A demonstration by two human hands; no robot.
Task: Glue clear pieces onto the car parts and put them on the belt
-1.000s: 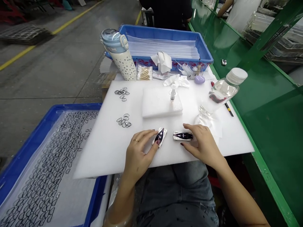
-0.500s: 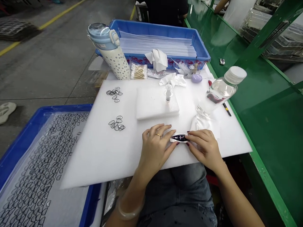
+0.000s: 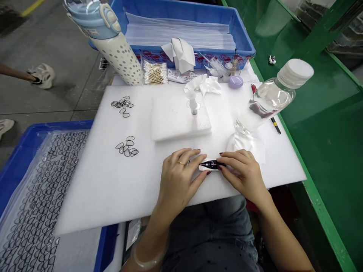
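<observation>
The dark teardrop piece (image 3: 211, 164) lies low centre of frame on the white foam board (image 3: 113, 181), pinched between our left hand (image 3: 178, 177) and right hand (image 3: 241, 172); we should press evenly, fingertips narrow.

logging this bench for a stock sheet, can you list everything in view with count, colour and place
foam board: 1, white, on lap
foam block: 1, white, mid board
syringe: 1, clear, upright in block
loose rings: 2 clusters, black, board left
part: 1, white and dark, between both hands
bottle: 1, clear, board right
flask: 1, blue and dotted white, far left
swabs: 1 pack, tan, beside flask
far tray: 1, blue, holds clear sheets
near tray: 1, blue, holds black rings
egg: 1, lilac, far edge
left hand: grip on part, gold ring
right hand: grip on part
</observation>
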